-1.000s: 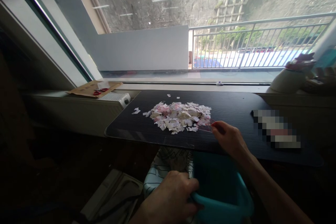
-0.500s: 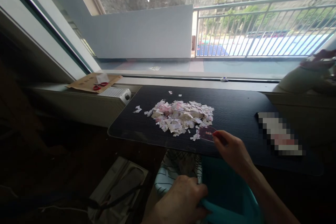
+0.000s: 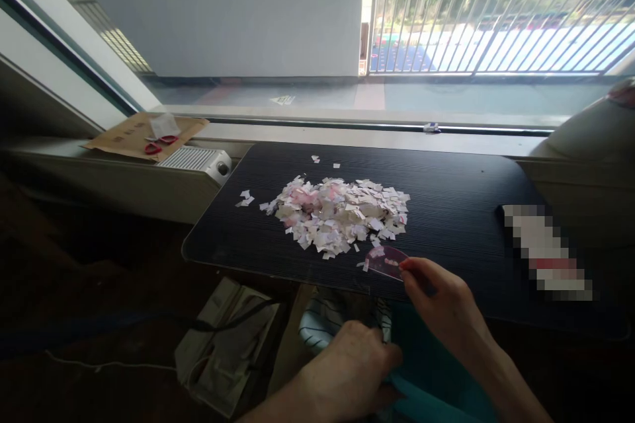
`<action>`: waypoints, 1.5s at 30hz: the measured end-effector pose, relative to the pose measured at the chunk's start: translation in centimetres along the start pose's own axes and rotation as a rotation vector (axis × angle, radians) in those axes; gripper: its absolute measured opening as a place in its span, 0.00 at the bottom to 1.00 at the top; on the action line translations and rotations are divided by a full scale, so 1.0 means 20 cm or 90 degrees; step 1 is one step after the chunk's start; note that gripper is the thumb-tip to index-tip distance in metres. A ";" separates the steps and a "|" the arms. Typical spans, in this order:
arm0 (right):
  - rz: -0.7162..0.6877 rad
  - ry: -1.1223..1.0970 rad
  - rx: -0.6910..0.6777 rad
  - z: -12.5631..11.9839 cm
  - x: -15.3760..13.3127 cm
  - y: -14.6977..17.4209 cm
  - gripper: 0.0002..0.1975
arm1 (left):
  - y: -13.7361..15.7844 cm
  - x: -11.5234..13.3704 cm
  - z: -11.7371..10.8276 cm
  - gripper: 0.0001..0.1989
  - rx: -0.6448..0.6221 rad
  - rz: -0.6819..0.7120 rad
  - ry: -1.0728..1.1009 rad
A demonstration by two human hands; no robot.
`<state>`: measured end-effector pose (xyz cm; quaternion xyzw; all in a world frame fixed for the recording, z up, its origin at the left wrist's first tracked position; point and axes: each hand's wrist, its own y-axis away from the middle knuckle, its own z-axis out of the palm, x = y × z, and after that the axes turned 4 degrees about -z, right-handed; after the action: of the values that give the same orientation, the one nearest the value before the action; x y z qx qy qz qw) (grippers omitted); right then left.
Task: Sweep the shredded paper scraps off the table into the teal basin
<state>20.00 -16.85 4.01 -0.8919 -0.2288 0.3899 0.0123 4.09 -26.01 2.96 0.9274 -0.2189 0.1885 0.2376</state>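
- the right hand [image 3: 444, 294] pinches a clear pinkish sheet [image 3: 389, 262] by its right end; those fingers are closed on it, and a light, steady pinch should suit something so thin.
- the sheet is on the counter [image 3: 456, 205], at the near right edge of the paper scraps [image 3: 342, 211]; keeping its edge low would likely gather pieces rather than skip over them.
- small strokes seem wiser than broad ones, since loose bits could scatter.
- the left hand [image 3: 354, 360] has its fingers closed on the teal bin [image 3: 421, 395], below the counter's near edge; holding that rim close under the edge would help catch strays.
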 end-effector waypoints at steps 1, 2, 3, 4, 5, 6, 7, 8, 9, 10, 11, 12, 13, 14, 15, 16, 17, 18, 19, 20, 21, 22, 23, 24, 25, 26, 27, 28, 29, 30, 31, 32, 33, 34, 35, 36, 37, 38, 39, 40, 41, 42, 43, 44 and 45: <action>-0.001 -0.001 -0.007 0.00 0.00 0.00 0.06 | 0.00 0.00 0.00 0.14 0.001 0.004 0.001; -0.002 -0.003 -0.010 0.01 0.00 0.01 0.06 | -0.01 0.01 0.00 0.14 0.005 0.007 0.002; -0.004 -0.005 -0.010 0.01 0.00 0.01 0.06 | -0.01 0.01 0.01 0.13 0.009 0.009 0.002; -0.006 -0.007 -0.009 0.01 -0.01 0.01 0.06 | -0.01 0.02 0.01 0.13 0.012 0.010 0.002; -0.008 -0.010 -0.004 0.01 -0.01 0.01 0.06 | -0.01 0.02 0.01 0.13 0.012 0.010 0.001; -0.011 -0.015 0.001 0.02 -0.01 0.00 0.07 | -0.01 0.02 0.01 0.12 0.010 0.009 0.000; -0.015 -0.021 0.002 0.03 -0.01 0.00 0.07 | -0.01 0.03 0.01 0.12 0.006 0.009 -0.003; -0.019 -0.027 -0.002 0.03 -0.02 0.00 0.07 | -0.01 0.03 0.00 0.12 0.006 0.008 -0.006; -0.023 -0.034 -0.013 0.04 -0.02 0.00 0.07 | -0.01 0.03 0.00 0.12 0.008 0.008 -0.009; -0.026 -0.041 -0.031 0.04 -0.03 -0.01 0.07 | -0.01 0.03 -0.01 0.12 0.013 0.007 -0.011; -0.029 -0.047 -0.052 0.04 -0.03 0.00 0.07 | -0.01 0.03 -0.01 0.12 0.018 0.008 -0.013; -0.030 -0.051 -0.067 0.04 -0.03 0.00 0.07 | 0.00 0.03 -0.02 0.12 0.023 0.009 -0.014; -0.030 -0.051 -0.068 0.04 -0.02 0.00 0.06 | 0.00 0.03 -0.02 0.11 0.025 0.010 -0.014; -0.029 -0.048 -0.054 0.03 -0.01 0.00 0.06 | 0.01 0.03 -0.02 0.11 0.023 0.012 -0.013; -0.024 -0.041 -0.029 0.02 0.00 0.00 0.06 | 0.01 0.03 -0.03 0.11 0.021 0.012 -0.012; -0.018 -0.032 -0.001 0.02 0.01 0.01 0.06 | 0.01 0.03 -0.03 0.11 0.021 0.011 -0.009; -0.011 -0.024 0.017 0.01 0.02 0.01 0.06 | 0.01 0.03 -0.03 0.11 0.023 0.010 -0.006; -0.005 -0.021 0.019 0.01 0.03 0.02 0.06 | 0.02 0.03 -0.03 0.12 0.025 0.008 -0.004; -0.002 -0.023 0.005 0.00 0.04 0.03 0.06 | 0.01 0.03 -0.03 0.12 0.027 0.007 -0.002; -0.002 -0.032 -0.023 0.00 0.04 0.04 0.06 | 0.01 0.03 -0.03 0.12 0.029 0.004 -0.003; -0.005 -0.044 -0.059 0.00 0.04 0.05 0.06 | 0.01 0.03 -0.03 0.12 0.031 -0.001 -0.006; -0.010 -0.055 -0.095 0.00 0.03 0.06 0.06 | 0.01 0.03 -0.04 0.12 0.034 -0.007 -0.010; -0.014 -0.064 -0.119 0.00 0.02 0.06 0.06 | 0.01 0.03 -0.04 0.12 0.037 -0.013 -0.013; -0.016 -0.070 -0.127 0.00 0.02 0.06 0.06 | 0.02 0.03 -0.05 0.12 0.042 -0.017 -0.016; -0.018 -0.071 -0.117 0.00 0.01 0.05 0.06 | 0.02 0.03 -0.05 0.12 0.045 -0.020 -0.018; -0.020 -0.070 -0.093 0.00 0.01 0.03 0.06 | 0.02 0.04 -0.06 0.12 0.046 -0.022 -0.019; -0.024 -0.066 -0.059 0.01 0.01 0.01 0.06 | 0.02 0.04 -0.06 0.12 0.047 -0.024 -0.019; -0.031 -0.062 -0.028 0.02 0.02 -0.01 0.06 | 0.02 0.04 -0.06 0.12 0.047 -0.027 -0.020; -0.039 -0.056 -0.004 0.03 0.02 -0.04 0.07 | 0.02 0.04 -0.06 0.12 0.048 -0.032 -0.021; -0.048 -0.051 0.009 0.04 0.03 -0.06 0.07 | 0.03 0.04 -0.05 0.12 0.049 -0.038 -0.024; -0.055 -0.047 0.015 0.05 0.03 -0.09 0.07 | 0.03 0.03 -0.05 0.12 0.051 -0.044 -0.026; -0.059 -0.045 0.014 0.06 0.04 -0.10 0.07 | 0.03 0.03 -0.05 0.12 0.053 -0.049 -0.029; -0.058 -0.042 0.009 0.07 0.04 -0.12 0.07 | 0.03 0.03 -0.04 0.11 0.056 -0.053 -0.030; -0.051 -0.037 0.002 0.07 0.04 -0.12 0.07 | 0.03 0.03 -0.04 0.11 0.058 -0.055 -0.030; -0.041 -0.032 -0.006 0.07 0.03 -0.12 0.07 | 0.03 0.02 -0.04 0.11 0.060 -0.056 -0.029; -0.029 -0.027 -0.016 0.06 0.02 -0.11 0.07 | 0.03 0.02 -0.04 0.11 0.062 -0.056 -0.027; -0.020 -0.025 -0.033 0.05 0.02 -0.09 0.07 | 0.03 0.02 -0.04 0.11 0.064 -0.055 -0.024; -0.016 -0.027 -0.058 0.04 0.01 -0.08 0.06 | 0.03 0.02 -0.04 0.11 0.065 -0.054 -0.023; -0.015 -0.035 -0.089 0.03 0.00 -0.06 0.06 | 0.02 0.02 -0.04 0.12 0.066 -0.052 -0.022; -0.016 -0.048 -0.116 0.02 0.00 -0.04 0.06 | 0.02 0.02 -0.04 0.12 0.066 -0.051 -0.021; -0.015 -0.062 -0.131 0.02 0.00 -0.03 0.06 | 0.02 0.02 -0.04 0.12 0.066 -0.051 -0.021; -0.011 -0.073 -0.130 0.02 0.00 -0.02 0.06 | 0.02 0.02 -0.04 0.12 0.064 -0.051 -0.022; -0.004 -0.080 -0.114 0.02 0.00 -0.01 0.06 | 0.02 0.02 -0.04 0.12 0.062 -0.052 -0.023; 0.004 -0.082 -0.095 0.03 0.00 0.00 0.06 | 0.02 0.02 -0.04 0.13 0.061 -0.054 -0.025; 0.010 -0.083 -0.083 0.03 0.00 0.01 0.07 | 0.01 0.02 -0.04 0.13 0.061 -0.056 -0.025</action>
<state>19.66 -17.06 3.50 -0.8651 -0.2471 0.4318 -0.0634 4.08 -25.97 3.85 0.9501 -0.1734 0.1698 0.1963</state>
